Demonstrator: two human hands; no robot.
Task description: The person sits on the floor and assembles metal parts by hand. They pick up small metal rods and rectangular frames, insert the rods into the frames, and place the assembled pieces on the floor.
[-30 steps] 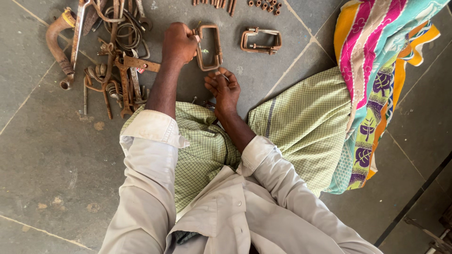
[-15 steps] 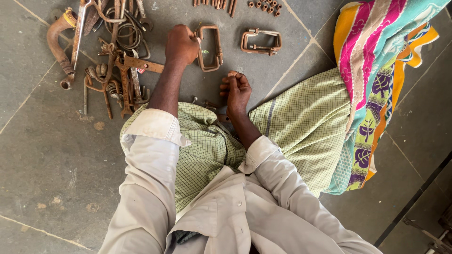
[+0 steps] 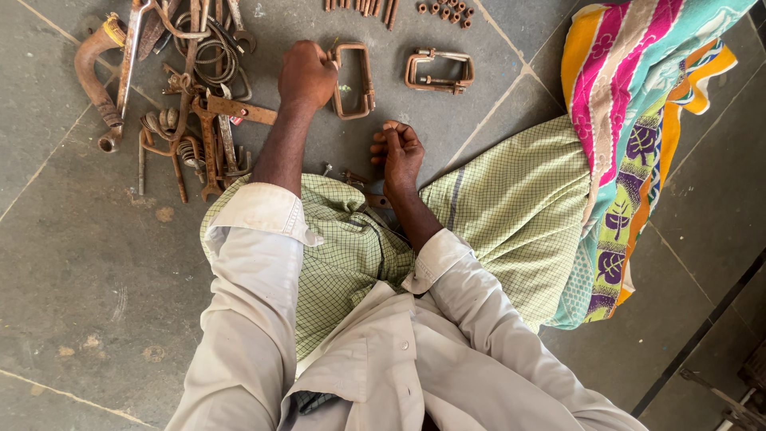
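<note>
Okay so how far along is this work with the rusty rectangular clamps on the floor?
Looks early. Done: the second clamp lies apart with a bolt across it, and bolts and nuts sit in rows. In hand: the left hand grips the clamp frame; the right hand is closed, its contents hidden. Left: the rusty tool pile lies untouched.

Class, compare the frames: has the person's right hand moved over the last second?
Yes. The right hand has shifted rightward, away from the rusty rectangular clamp that the left hand holds, and its fingers have curled into a loose fist.
</note>
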